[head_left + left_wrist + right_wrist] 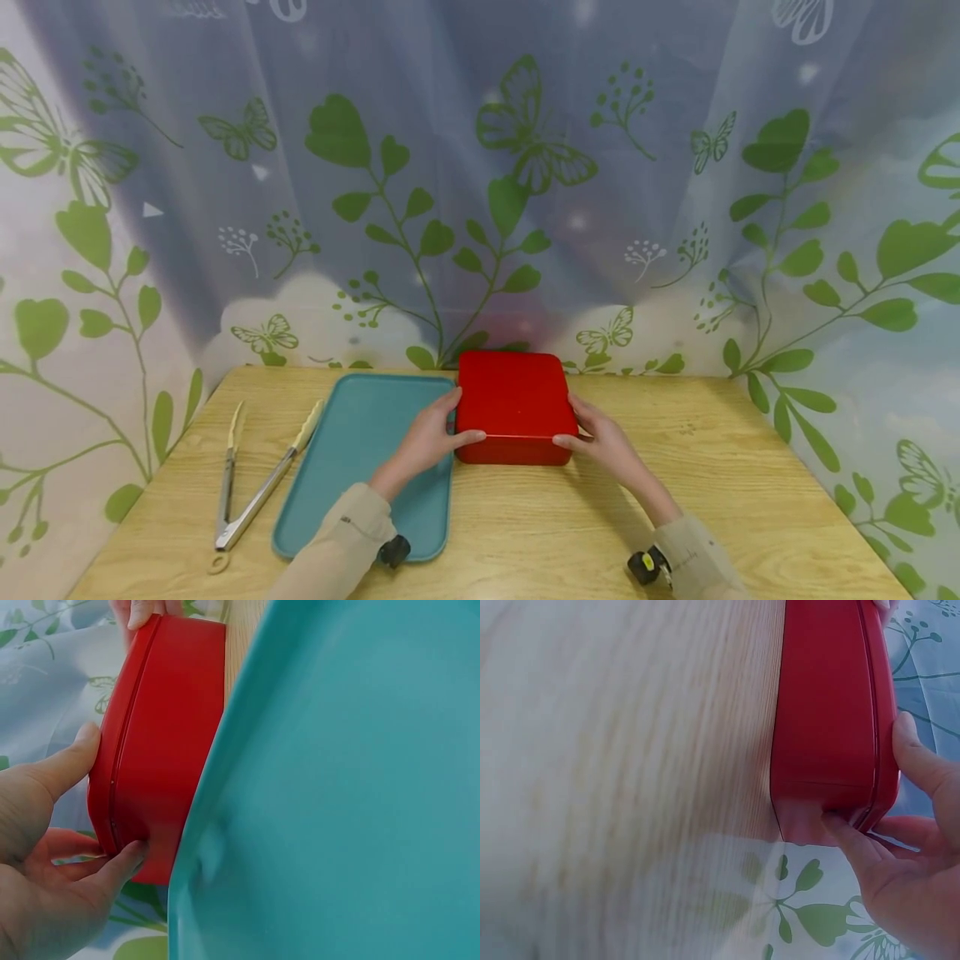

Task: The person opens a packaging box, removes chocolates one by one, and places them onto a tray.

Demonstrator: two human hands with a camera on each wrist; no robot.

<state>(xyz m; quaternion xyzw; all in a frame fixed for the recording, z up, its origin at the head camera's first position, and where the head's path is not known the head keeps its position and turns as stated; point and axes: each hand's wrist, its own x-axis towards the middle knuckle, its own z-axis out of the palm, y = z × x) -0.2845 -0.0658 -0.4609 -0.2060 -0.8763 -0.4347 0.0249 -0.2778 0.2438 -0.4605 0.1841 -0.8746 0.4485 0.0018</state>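
Observation:
A red lidded box (516, 393) sits on the wooden table against the backdrop, its lid (124, 727) closed on the body. My left hand (429, 435) grips the box's left side, with the thumb on the lid's front edge and the fingers along the side. On the opposite side my right hand (606, 443) holds it the same way. In the right wrist view, one fingertip of the right hand (907, 862) presses the box's side wall just below the lid seam. The far fingers of both hands are partly hidden.
A teal tray (360, 467) lies left of the box, its right edge close to the box, under my left forearm. Farther left lie metal tongs (258, 500) with cream tips, spread apart. A patterned curtain (480, 208) hangs behind the table (712, 483).

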